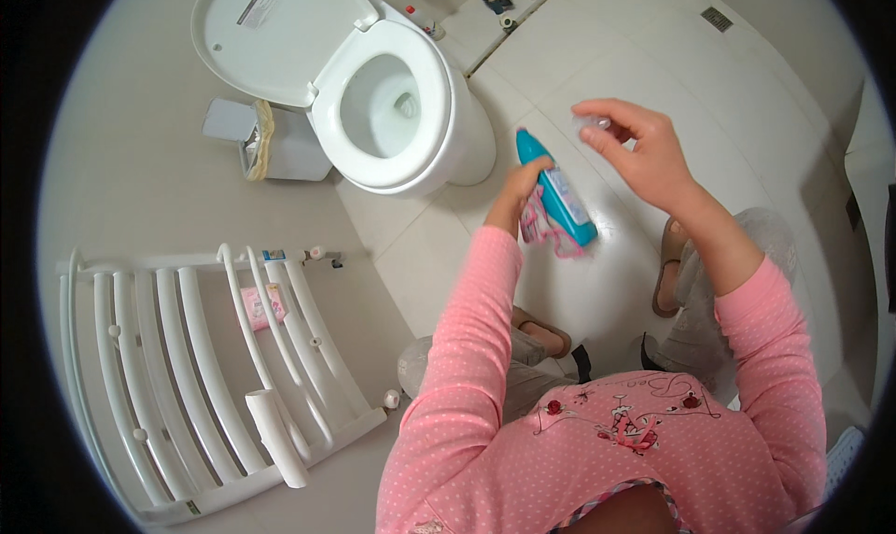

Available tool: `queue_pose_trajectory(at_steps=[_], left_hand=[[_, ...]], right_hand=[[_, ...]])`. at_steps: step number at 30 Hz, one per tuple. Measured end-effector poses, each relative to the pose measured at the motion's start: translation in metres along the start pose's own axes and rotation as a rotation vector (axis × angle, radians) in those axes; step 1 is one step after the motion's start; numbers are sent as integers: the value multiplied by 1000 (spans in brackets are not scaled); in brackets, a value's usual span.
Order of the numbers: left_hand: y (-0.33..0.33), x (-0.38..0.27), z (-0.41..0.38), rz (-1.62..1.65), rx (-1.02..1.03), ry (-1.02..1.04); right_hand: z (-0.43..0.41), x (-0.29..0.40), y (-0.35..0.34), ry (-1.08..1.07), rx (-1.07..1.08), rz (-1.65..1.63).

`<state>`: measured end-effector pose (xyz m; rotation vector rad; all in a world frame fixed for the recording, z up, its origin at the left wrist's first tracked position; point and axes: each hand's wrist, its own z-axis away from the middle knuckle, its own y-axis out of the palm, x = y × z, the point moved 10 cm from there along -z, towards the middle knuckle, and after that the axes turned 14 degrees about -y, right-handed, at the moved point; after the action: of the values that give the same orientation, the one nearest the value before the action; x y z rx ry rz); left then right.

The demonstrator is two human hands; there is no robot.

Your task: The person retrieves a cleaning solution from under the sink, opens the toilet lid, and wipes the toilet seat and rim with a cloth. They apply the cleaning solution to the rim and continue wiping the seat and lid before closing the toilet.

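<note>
My left hand (523, 185) grips a teal plastic bottle (560, 194) with a label, tilted with its narrow neck pointing up and away from me. A pink and white cloth (537, 224) hangs from the same hand, against the bottle. To the right of the bottle's neck, my right hand (633, 142) pinches a small clear plastic cap (592, 122) between thumb and fingers. The two hands are apart. Beyond my left hand stands a white toilet (445, 100) with its seat down and its lid (280, 37) raised; some water shows in the bowl.
A grey bin (297, 145) with a yellowish liner stands beside the toilet, its flap raised. At left a white towel radiator (199, 366) holds a pink packet (262, 306) and a paper roll (276, 436). A red-capped bottle (425, 23) stands behind the toilet.
</note>
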<state>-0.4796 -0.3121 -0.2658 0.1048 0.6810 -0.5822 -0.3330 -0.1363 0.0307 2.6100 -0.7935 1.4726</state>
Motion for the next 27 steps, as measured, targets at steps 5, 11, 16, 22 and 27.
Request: queue_pose_trajectory(at_steps=[5, 11, 16, 22, 27], left_hand=[[-4, -95, -9, 44, -4, 11], [19, -115, 17, -37, 29, 9], [-17, -17, -4, -193, -93, -59], [-13, 72, 31, -291, -120, -143], [-23, 128, 52, -189, -186, -244]], right_hand=[[1, -3, -21, 46, -54, -2], [3, -10, -42, 34, -128, -10], [2, 2, -38, 3, -116, -6], [4, 3, -39, 11, -106, 9], [5, 1, -32, 13, -83, 10]])
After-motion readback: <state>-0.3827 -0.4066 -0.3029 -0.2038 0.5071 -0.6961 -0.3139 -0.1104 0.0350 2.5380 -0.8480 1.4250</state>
